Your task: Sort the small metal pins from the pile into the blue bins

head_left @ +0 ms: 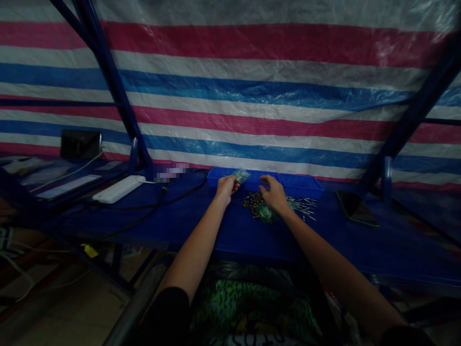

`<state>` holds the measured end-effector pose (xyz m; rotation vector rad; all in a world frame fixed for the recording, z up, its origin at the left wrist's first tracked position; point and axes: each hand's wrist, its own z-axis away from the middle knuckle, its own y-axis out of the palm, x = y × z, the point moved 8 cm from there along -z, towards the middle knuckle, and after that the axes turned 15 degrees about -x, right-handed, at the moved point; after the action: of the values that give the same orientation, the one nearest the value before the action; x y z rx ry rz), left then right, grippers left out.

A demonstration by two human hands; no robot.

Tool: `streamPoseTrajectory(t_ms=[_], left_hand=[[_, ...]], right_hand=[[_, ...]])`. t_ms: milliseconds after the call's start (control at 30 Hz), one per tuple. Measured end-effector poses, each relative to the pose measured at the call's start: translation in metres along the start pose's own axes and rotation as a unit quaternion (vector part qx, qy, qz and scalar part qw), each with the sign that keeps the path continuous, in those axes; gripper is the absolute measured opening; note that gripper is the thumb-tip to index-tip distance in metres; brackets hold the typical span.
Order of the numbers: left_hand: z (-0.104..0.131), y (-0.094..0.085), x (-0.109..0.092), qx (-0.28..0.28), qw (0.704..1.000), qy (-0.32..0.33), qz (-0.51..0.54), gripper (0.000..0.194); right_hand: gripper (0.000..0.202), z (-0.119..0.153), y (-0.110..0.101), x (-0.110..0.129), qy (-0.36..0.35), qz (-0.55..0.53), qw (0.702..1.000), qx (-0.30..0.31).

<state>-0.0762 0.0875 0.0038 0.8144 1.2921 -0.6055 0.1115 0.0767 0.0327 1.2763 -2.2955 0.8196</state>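
Your left hand (226, 187) grips a greenish plastic bundle (241, 175) over the left part of the blue tray (306, 186). Your right hand (273, 192) is nearer the metal pins (304, 205), arched just above them — fingers curled but parted, nothing visible between them. The pins fan out roughly left to right, along the tray's near edge. Your open room on the table (234, 230) runs nearer your body, and rightward — up to the dark phone (356, 207).

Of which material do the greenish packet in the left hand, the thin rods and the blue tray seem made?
Packet: probably thin translucent plastic, crinkled and shiny. Rods: likely metal, with silvery glints. Tray: probably smooth plastic, evenly blue, thin-walled.
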Motion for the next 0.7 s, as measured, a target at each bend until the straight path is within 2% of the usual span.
streamPoseTrajectory(t_ms=[233,333,433,567,633,700], left_hand=[[-0.016,-0.011,-0.004,-0.029,0.995,0.012,0.098,0.011],[-0.016,-0.006,-0.005,-0.006,0.992,0.014,0.123,0.009],[-0.009,0.004,-0.008,0.034,0.989,0.023,0.141,0.007],[0.004,0.014,-0.008,0.055,0.992,0.078,0.076,0.026],[0.007,0.019,-0.007,0.059,0.989,0.133,0.007,0.021],[0.009,0.023,-0.006,0.062,0.977,0.194,-0.064,0.014]], right_hand=[[0.018,0.004,0.011,-0.004,-0.008,0.045,0.997,0.056],[0.018,0.005,0.015,-0.003,-0.027,0.078,0.993,0.083],[0.020,0.002,0.009,-0.004,-0.047,0.123,0.988,0.076],[0.017,-0.008,-0.007,-0.019,-0.026,0.178,0.982,0.058],[0.013,-0.012,-0.015,-0.030,0.000,0.185,0.980,0.077],[0.012,-0.011,-0.018,-0.036,0.015,0.156,0.979,0.127]])
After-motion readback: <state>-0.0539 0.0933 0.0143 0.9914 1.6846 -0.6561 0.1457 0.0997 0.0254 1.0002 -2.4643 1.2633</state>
